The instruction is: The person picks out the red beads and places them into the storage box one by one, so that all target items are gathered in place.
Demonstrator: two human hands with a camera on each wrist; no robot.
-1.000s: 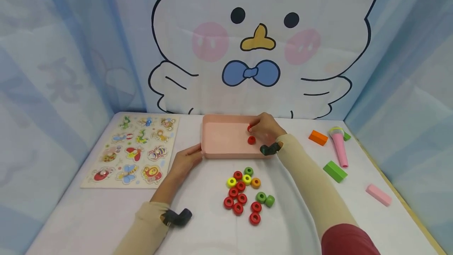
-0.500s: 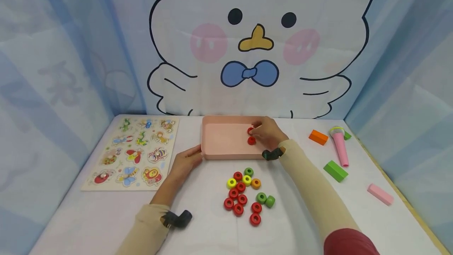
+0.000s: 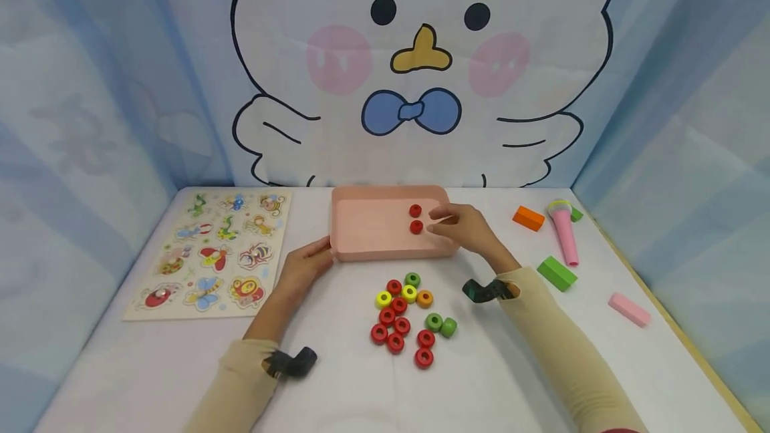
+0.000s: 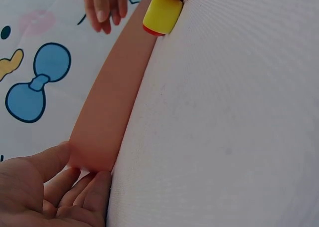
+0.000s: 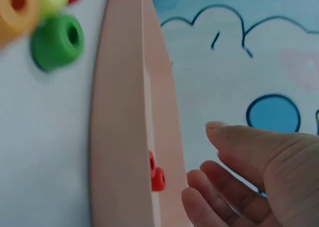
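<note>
At the back of the table lies a pink tray [image 3: 373, 226] with two red beads [image 3: 416, 226] near its right end. My left hand [image 3: 305, 266] holds the tray's front left corner; in the left wrist view the thumb is at the upper edge and the curled fingers [image 4: 94, 192] are low against the side. Over the tray's right end hovers my right hand [image 3: 466, 226], thumb and fingers apart, nothing between them. In front of the tray lies a group of loose beads: several red beads [image 3: 387, 316], two yellow [image 3: 383, 299], an orange one [image 3: 424, 299] and several green ones [image 3: 434, 323].
An insect puzzle board [image 3: 210, 252] lies to the left. On the right are an orange block [image 3: 529, 218], a pink toy microphone [image 3: 565, 236], a green block [image 3: 557, 273] and a pink block [image 3: 629, 309]. A cartoon curtain [image 3: 415, 152] stands right behind the tray.
My right hand has let go of the red bead, which stays in the tray behind the other, and has drawn back to the right with fingers spread. The left hand keeps its place.
</note>
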